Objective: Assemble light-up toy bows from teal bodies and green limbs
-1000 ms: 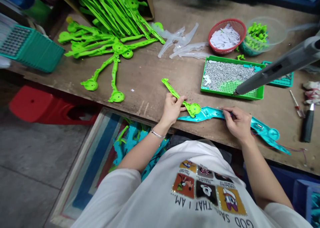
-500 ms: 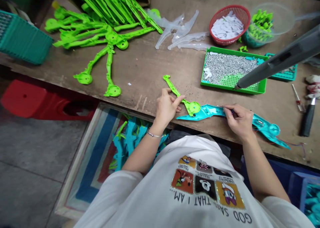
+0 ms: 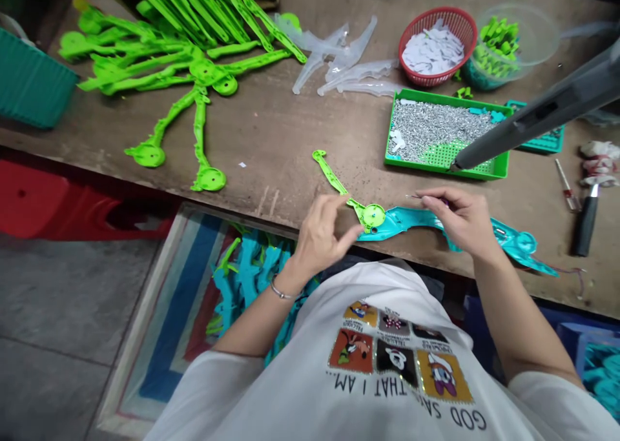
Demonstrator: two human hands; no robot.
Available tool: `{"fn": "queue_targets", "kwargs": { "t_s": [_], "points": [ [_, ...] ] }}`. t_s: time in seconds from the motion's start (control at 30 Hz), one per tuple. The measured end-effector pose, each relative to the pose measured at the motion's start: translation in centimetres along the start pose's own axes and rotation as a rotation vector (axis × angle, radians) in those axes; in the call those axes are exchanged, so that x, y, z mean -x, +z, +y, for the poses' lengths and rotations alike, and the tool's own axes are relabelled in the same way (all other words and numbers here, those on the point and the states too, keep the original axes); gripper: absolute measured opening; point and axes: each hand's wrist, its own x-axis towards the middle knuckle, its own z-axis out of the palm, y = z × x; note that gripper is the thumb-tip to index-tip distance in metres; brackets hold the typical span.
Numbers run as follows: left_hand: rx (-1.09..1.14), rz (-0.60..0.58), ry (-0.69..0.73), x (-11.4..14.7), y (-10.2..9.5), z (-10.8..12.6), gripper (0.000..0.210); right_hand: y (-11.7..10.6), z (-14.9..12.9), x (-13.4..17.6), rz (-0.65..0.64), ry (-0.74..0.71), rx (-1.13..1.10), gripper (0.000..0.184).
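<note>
My left hand (image 3: 323,233) is at the lime-green plastic arm (image 3: 330,173), thumb and fingers apart around its near end. The arm's round end (image 3: 372,215) lies over the left part of a long turquoise plastic shell (image 3: 409,219) at the table's front edge. My right hand (image 3: 462,218) is closed in a pinch above the shell's middle, which it partly hides. A thin metal-tipped tool (image 3: 413,196) sticks out leftward from those fingers; its kind is unclear. Wires (image 3: 576,270) trail from the shell's right end.
A green tray (image 3: 431,128) of small metal pieces stands behind, under a grey power-tool-like bar (image 3: 527,115). Further back are a red basket (image 3: 472,28) and clear bowl (image 3: 542,34). Lime parts (image 3: 198,73) pile left; a hammer (image 3: 586,221) and small screwdriver (image 3: 566,183) lie right.
My left hand has let go of the lime-green arm and drawn slightly toward me. My right hand has lifted from the turquoise shell, its tool tip now showing. The view has shifted slightly.
</note>
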Motion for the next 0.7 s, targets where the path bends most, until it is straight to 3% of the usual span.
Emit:
{"fn": "queue_targets", "kwargs": {
  "t_s": [0.1, 0.17, 0.27, 0.4, 0.47, 0.63, 0.7],
  "points": [
    [-0.102, -0.151, 0.251, 0.6, 0.6, -0.1, 0.104, 1.2, -2.1, -2.1, -0.209, 0.030, -0.127, 0.031],
    [-0.130, -0.153, 0.303, 0.5, 1.4, -0.7, 0.116, 2.2, -3.1, -3.4, -0.344, 0.040, -0.152, 0.031],
    [-0.199, -0.125, 0.333, 0.2, 2.4, -1.7, 0.118, 3.4, -3.9, -5.0, -0.463, 0.020, -0.118, 0.030],
    [-0.294, -0.055, 0.367, 0.1, 2.4, -1.4, 0.118, 3.9, -4.3, -6.2, -0.519, -0.014, -0.038, 0.029],
    [-0.294, 0.030, 0.332, 0.0, 1.9, -0.8, 0.104, 3.9, -4.7, -6.6, -0.547, -0.021, -0.001, 0.029],
    [-0.400, 0.120, 0.226, -0.9, 0.9, 0.0, 0.019, 4.5, -5.6, -7.0, -0.595, -0.037, -0.019, 0.027],
    [-0.389, 0.130, 0.208, -1.1, 0.9, -0.1, 0.012, 5.0, -5.5, -6.9, -0.576, 0.000, -0.086, 0.029]
  ]
}}
